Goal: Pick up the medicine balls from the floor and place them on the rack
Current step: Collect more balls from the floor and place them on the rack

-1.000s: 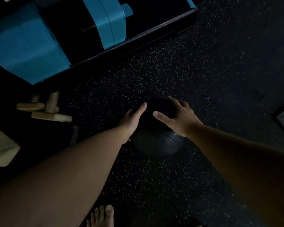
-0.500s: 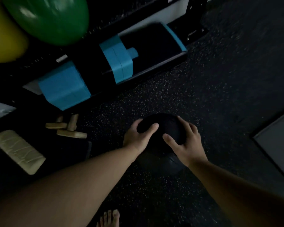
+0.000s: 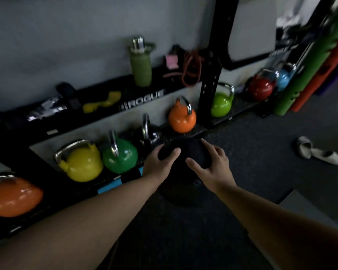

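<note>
A black medicine ball (image 3: 185, 158) is held up in front of me, off the floor. My left hand (image 3: 159, 165) grips its left side and my right hand (image 3: 213, 166) grips its right side, thumbs over the top. Beyond it stands the black rack (image 3: 144, 98), with a low shelf of kettlebells and an upper shelf marked ROGUE. The ball's underside is dark and hard to make out.
Kettlebells line the low shelf: orange (image 3: 14, 195), yellow (image 3: 82, 164), green (image 3: 120, 156), black (image 3: 150, 135), orange (image 3: 181, 117), lime (image 3: 221, 103), red (image 3: 261, 86). A green bottle (image 3: 141, 65) stands on the upper shelf. Green and orange rollers (image 3: 308, 71) lean at right. A shoe (image 3: 316, 151) lies on the floor.
Both hands have lifted the ball off the floor. My view has swung up from the floor and blue blocks to the rack and its kettlebells.
</note>
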Demonstrator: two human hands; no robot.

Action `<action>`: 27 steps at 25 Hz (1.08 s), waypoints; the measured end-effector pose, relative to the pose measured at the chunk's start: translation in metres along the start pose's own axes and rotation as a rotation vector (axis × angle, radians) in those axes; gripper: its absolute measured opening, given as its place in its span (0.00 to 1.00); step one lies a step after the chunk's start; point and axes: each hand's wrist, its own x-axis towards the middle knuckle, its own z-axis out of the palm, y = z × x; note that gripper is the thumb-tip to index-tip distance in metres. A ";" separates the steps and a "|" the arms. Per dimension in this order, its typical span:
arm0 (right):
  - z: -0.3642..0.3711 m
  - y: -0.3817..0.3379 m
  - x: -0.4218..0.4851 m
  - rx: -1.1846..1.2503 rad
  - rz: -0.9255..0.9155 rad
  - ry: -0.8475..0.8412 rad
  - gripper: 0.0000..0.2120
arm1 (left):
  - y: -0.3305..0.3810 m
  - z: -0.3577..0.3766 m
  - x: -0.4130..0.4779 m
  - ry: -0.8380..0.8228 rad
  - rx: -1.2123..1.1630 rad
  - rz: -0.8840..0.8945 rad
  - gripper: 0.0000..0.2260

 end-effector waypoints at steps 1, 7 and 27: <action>-0.024 -0.034 0.004 0.007 -0.048 0.040 0.47 | 0.040 -0.013 -0.007 0.017 -0.001 0.063 0.26; -0.128 -0.223 0.020 0.074 -0.323 0.225 0.47 | 0.235 -0.100 -0.060 0.176 -0.046 0.334 0.30; -0.062 -0.594 0.214 0.329 -0.717 0.111 0.45 | 0.478 -0.418 0.061 0.564 0.154 0.667 0.36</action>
